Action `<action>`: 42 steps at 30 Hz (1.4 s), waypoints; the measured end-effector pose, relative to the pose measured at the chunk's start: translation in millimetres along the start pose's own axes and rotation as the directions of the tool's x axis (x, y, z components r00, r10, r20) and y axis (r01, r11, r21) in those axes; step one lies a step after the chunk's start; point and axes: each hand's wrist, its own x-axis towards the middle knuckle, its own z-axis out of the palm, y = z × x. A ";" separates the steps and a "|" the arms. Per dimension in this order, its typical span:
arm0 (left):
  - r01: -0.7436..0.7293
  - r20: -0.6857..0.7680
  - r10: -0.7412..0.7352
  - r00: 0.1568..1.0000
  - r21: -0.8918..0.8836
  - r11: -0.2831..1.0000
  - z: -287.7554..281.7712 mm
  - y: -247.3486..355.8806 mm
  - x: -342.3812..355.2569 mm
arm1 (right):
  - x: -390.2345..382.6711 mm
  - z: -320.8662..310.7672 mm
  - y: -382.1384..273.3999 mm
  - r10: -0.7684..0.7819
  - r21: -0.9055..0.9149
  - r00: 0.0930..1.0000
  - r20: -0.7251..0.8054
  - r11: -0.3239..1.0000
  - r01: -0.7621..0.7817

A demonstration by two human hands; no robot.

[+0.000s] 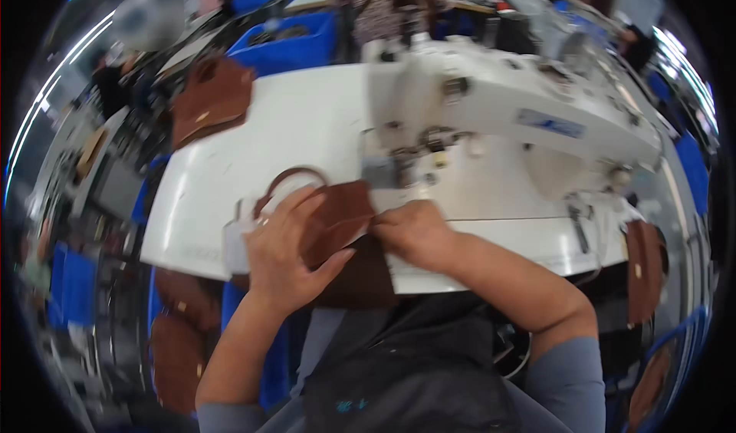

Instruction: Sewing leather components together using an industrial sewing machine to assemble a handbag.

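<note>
A brown handbag with a curved top handle lies at the front edge of the white sewing table, just left of the sewing machine. My left hand rests over its left side, fingers stretched out and thumb spread away from them. At the bag's right edge, my right hand is closed, its fingertips pinching the edge. A darker brown panel hangs below the bag over the table's front. Something white, partly hidden, sits beside my left hand.
Another brown bag stands at the table's far left corner. Behind it is a blue bin. More brown bags lie low at the left, and one hangs at the right. A person is beyond the table.
</note>
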 end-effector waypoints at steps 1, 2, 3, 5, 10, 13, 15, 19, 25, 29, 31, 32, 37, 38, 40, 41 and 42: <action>-0.016 0.049 0.012 0.999 0.073 0.997 6.5 3.2 6.2 | -0.6 4.0 1.5 0.000 -0.019 1.000 -0.027 1.000 -0.001; 0.004 0.071 -0.006 0.997 0.032 0.999 13.3 7.2 13.1 | -1.4 6.4 3.2 -0.039 -0.001 0.995 -0.093 0.999 0.039; 0.005 0.090 -0.013 0.996 0.089 0.996 19.6 12.0 19.2 | -1.0 9.3 3.8 -0.038 -0.009 0.996 -0.087 0.999 0.037; 0.039 0.169 -0.046 0.985 0.042 0.998 28.7 19.1 29.7 | -1.4 12.9 3.0 -0.027 -0.039 0.994 -0.110 0.999 0.023; 0.021 0.175 -0.035 0.984 0.084 0.996 38.9 21.0 31.9 | -0.1 17.1 0.0 0.006 -0.078 0.992 -0.130 0.997 -0.016; -0.021 0.218 -0.008 0.976 0.131 0.991 44.5 18.2 30.4 | 1.0 16.9 -0.8 0.043 -0.044 0.994 -0.100 0.998 -0.048; -0.015 0.233 -0.020 0.972 0.145 0.989 47.2 17.8 32.4 | 1.6 16.6 -1.5 0.042 -0.057 0.995 -0.096 0.997 -0.047; 0.000 0.281 -0.031 0.959 0.110 0.994 47.8 19.4 39.3 | 1.3 15.9 -2.3 0.061 -0.050 0.995 -0.079 0.997 -0.065; 0.035 0.282 -0.069 0.957 0.121 0.992 49.1 15.9 42.3 | 1.8 14.2 0.3 0.027 -0.088 0.999 -0.024 0.996 -0.029; 0.069 0.221 -0.060 0.973 -0.032 0.997 58.7 4.4 41.5 | -3.3 12.1 4.4 -0.047 -0.034 0.995 -0.088 0.998 0.045; 0.080 0.181 -0.064 0.981 -0.082 0.993 60.6 -1.6 38.4 | -4.0 11.2 3.6 -0.016 -0.014 0.996 -0.083 1.000 0.015; 0.116 0.172 -0.092 0.981 -0.131 0.985 61.6 -3.7 37.4 | -5.1 9.3 3.1 -0.031 -0.034 0.995 -0.100 0.999 0.027; 0.212 0.191 -0.186 0.964 -0.122 0.970 55.9 -6.8 40.8 | 0.5 -0.8 -1.4 -0.018 -0.040 0.997 -0.077 0.999 0.014; 0.224 0.196 -0.199 0.960 -0.114 0.968 53.8 -6.1 42.6 | 2.2 -0.8 -3.3 -0.021 -0.026 0.997 -0.076 0.999 0.019; 0.164 0.207 -0.146 0.967 -0.072 0.984 50.8 -4.3 47.7 | 3.6 -1.6 -4.9 -0.021 -0.047 0.992 -0.126 0.999 0.015; 0.168 0.212 -0.150 0.966 -0.072 0.983 50.4 -3.4 50.5 | 3.6 -1.6 -5.3 -0.018 -0.042 0.992 -0.124 0.999 0.013; 0.061 0.215 -0.060 0.975 0.004 0.998 50.5 -2.5 52.9 | 3.4 -1.4 -5.4 -0.009 -0.047 0.993 -0.117 0.999 0.004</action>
